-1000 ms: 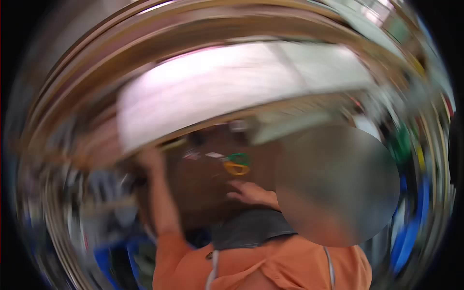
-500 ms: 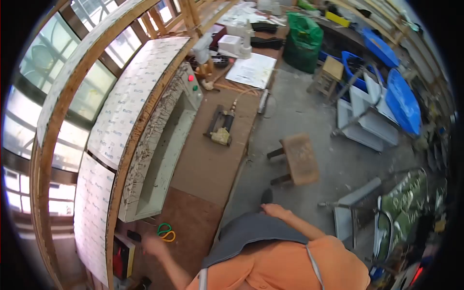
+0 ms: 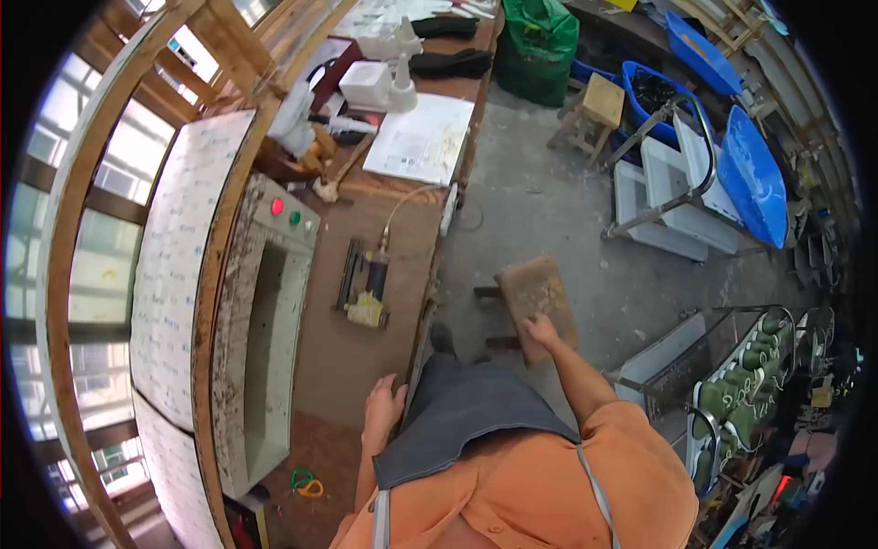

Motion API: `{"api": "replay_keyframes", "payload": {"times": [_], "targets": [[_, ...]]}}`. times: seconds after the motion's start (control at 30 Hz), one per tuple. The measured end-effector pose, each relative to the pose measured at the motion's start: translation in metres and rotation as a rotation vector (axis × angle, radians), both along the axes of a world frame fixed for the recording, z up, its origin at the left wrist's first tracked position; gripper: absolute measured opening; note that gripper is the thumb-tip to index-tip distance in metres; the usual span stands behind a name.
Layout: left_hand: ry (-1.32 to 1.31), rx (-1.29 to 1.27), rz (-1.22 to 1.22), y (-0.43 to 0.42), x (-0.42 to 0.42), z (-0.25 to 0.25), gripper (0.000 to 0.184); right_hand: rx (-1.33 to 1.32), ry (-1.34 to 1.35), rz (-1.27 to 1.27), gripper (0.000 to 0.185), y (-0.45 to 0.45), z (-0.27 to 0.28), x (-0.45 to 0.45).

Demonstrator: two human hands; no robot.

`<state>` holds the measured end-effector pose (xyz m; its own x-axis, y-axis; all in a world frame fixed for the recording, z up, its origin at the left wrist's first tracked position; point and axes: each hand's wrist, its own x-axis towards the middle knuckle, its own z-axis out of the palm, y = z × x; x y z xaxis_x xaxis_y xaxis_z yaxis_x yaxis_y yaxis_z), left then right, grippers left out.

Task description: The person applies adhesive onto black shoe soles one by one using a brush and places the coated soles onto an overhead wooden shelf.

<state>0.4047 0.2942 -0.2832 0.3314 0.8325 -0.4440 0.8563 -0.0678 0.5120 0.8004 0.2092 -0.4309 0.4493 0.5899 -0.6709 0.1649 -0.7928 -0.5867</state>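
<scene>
The right arm is stretched forward and outward, bent a little at the elbow, and the right hand (image 3: 542, 332) is held low over the near part of a wooden stool (image 3: 533, 277). Its fingers are loosely curled inward; whether the seat is touched or gripped by them cannot be told from this angle. The stool is placed on the grey floor (image 3: 498, 197), just to the right of the table (image 3: 338, 389), with two dark legs pointed toward the table.

The left forearm is kept close to the body and raised beside the apron (image 3: 480, 403), so that the left hand (image 3: 380, 412) is held at the near edge of the table. Its fingers are slightly bent and a little spread, pointed forward; contact with the tabletop cannot be made out.

Farther forward on the table, a nail gun (image 3: 366, 293) is laid flat, with a thin hose (image 3: 395, 215) joined to its far end. Behind the left wrist, scissors (image 3: 308, 483) with one green and one orange handle loop are left near a long pale machine (image 3: 238, 366), which is fitted with a red button (image 3: 277, 207) and a green button (image 3: 294, 218). A white sheet (image 3: 421, 139) is spread beyond the nail gun
</scene>
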Motion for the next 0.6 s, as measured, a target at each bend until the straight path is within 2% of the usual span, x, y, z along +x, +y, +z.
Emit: {"api": "replay_keyframes", "payload": {"times": [0.03, 0.13, 0.27, 0.37, 0.47, 0.53, 0.6], "targets": [[-0.02, 0.028, -0.011, 0.02, 0.013, -0.007, 0.036, -0.033, -0.055, 0.023, 0.038, -0.019, -0.051, 0.028], [-0.095, 0.104, -0.03, 0.064, 0.058, 0.008, 0.036, -0.102, -0.082, 0.054, 0.037, -0.054, -0.081, 0.066], [-0.204, 0.258, -0.108, 0.139, 0.105, 0.027, 0.035, -0.161, -0.013, 0.028, 0.035, -0.109, -0.122, 0.073], [-0.305, 0.253, -0.177, 0.171, 0.16, 0.05, 0.035, -0.231, 0.071, -0.036, 0.033, -0.104, -0.146, 0.08], [-0.348, 0.161, -0.23, 0.2, 0.209, 0.052, 0.036, -0.318, 0.129, -0.084, 0.032, -0.06, -0.164, 0.097], [-0.393, 0.044, -0.257, 0.22, 0.244, 0.049, 0.035, -0.354, 0.149, -0.107, 0.031, -0.019, -0.139, 0.145], [-0.415, 0.005, -0.289, 0.245, 0.284, 0.032, 0.036, -0.247, 0.097, -0.055, 0.028, 0.055, -0.072, 0.173]]}}
